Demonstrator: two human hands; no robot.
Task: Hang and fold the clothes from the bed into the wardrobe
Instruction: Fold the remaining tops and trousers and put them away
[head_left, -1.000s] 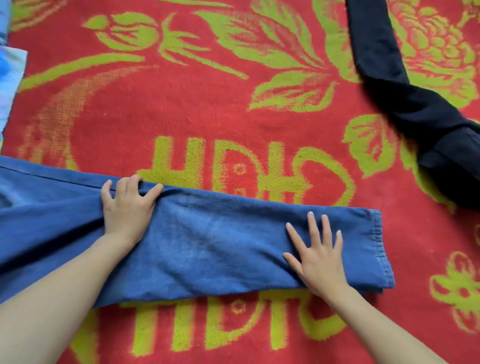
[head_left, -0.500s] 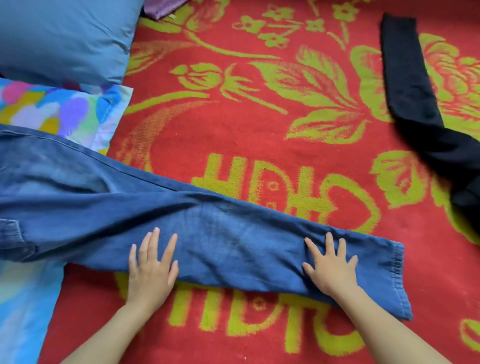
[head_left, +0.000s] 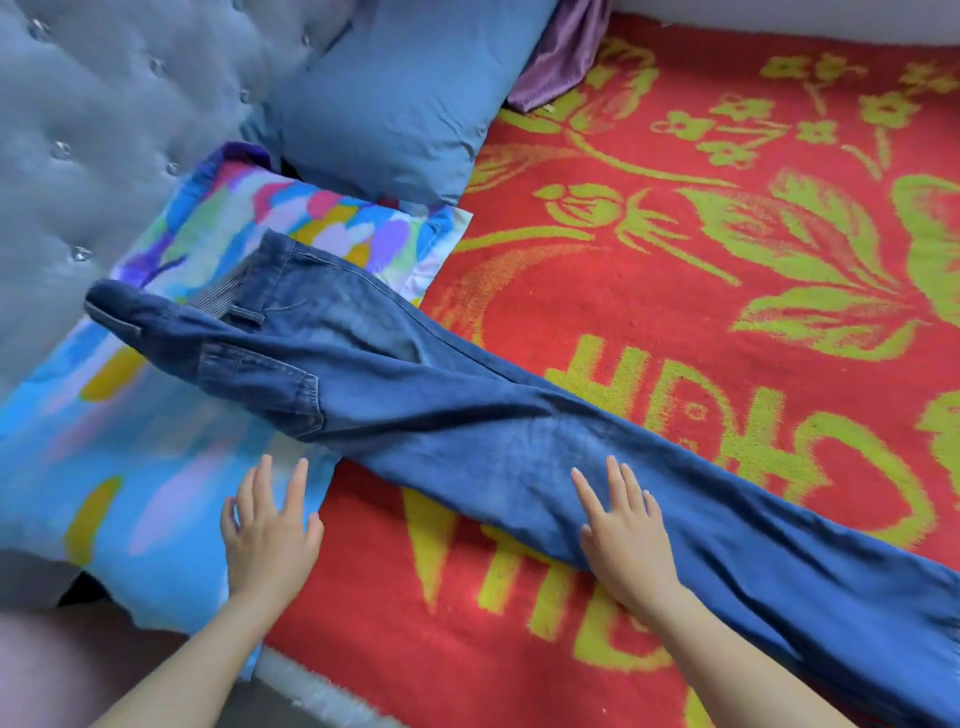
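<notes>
Blue jeans (head_left: 441, 395) lie folded lengthwise across the bed, waistband at the upper left on a colourful pillow, legs running off to the lower right. My right hand (head_left: 621, 525) lies flat on the jeans' leg with fingers straight and spread. My left hand (head_left: 270, 525) is open with fingers spread, off the jeans, over the edge of the colourful pillow (head_left: 156, 441) near the bed's front edge.
A red blanket (head_left: 675, 260) with yellow-green flowers covers the bed. A blue pillow (head_left: 395, 88) and a purple cloth (head_left: 566, 57) lie at the head. The grey tufted headboard (head_left: 93, 114) stands at the left.
The view has swung left toward the waistband. My left hand slid off the jeans toward the colourful pillow; my right hand moved up the leg away from the hem. The dark garment left the view.
</notes>
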